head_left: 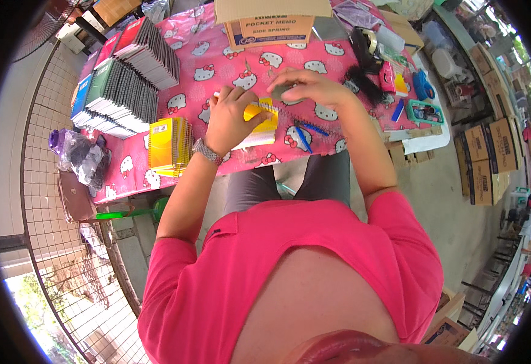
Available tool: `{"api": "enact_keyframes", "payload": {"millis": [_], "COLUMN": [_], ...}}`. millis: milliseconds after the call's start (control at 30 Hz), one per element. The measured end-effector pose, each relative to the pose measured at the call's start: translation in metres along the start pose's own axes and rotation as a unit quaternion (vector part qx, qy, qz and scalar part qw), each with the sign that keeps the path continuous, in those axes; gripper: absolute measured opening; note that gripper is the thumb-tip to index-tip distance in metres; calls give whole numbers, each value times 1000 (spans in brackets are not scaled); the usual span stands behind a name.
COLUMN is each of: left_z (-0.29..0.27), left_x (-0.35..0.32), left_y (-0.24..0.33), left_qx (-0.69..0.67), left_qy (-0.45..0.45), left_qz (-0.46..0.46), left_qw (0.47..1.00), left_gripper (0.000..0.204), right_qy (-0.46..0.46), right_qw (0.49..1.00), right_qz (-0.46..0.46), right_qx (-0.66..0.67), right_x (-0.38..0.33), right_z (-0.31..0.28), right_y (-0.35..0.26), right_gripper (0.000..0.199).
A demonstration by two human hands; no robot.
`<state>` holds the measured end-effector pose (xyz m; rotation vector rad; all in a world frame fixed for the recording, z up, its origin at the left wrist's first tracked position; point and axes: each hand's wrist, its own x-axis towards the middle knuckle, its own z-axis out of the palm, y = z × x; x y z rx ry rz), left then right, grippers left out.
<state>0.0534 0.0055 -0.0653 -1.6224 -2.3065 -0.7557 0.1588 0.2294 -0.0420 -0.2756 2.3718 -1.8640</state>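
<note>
A small yellow notebook point(258, 132) with white page edges lies near the front edge of the table. My left hand point(234, 115) is closed over it, the thumb across its cover and the fingers at the far edge. From the notebook's right side a thin wire spiral point(286, 112) runs out over the cloth. My right hand point(306, 88) is curled just beyond the spiral, around a small dark grey-green thing point(280, 91) mostly hidden by the fingers. Two blue pens point(303, 139) lie on the cloth below that hand.
Yellow spiral notebooks point(165, 145) are stacked left of my left hand, with taller notebook stacks point(123, 100) behind. A cardboard box point(271, 30) stands at the far side. Black bristles point(365, 85), a teal tray point(424, 112) and small items lie at right. Pink patterned cloth point(183, 76) covers the table.
</note>
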Motion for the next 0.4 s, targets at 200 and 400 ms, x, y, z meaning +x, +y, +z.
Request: {"api": "enact_keyframes", "payload": {"millis": [200,400], "left_z": [-3,-3], "left_x": [2,-1], "left_y": [3,1], "left_qx": [-20,-26], "left_qy": [-17,-36], "left_qz": [-24,-35], "left_qw": [999,998], "left_gripper": [38,41], "right_qy": [-1,-5], "right_qw": [997,993], "right_qz": [18,90], "right_qx": [77,-80], "right_x": [6,14], "right_z": [4,9], "right_y": [0,8], "right_gripper": [49,62]}}
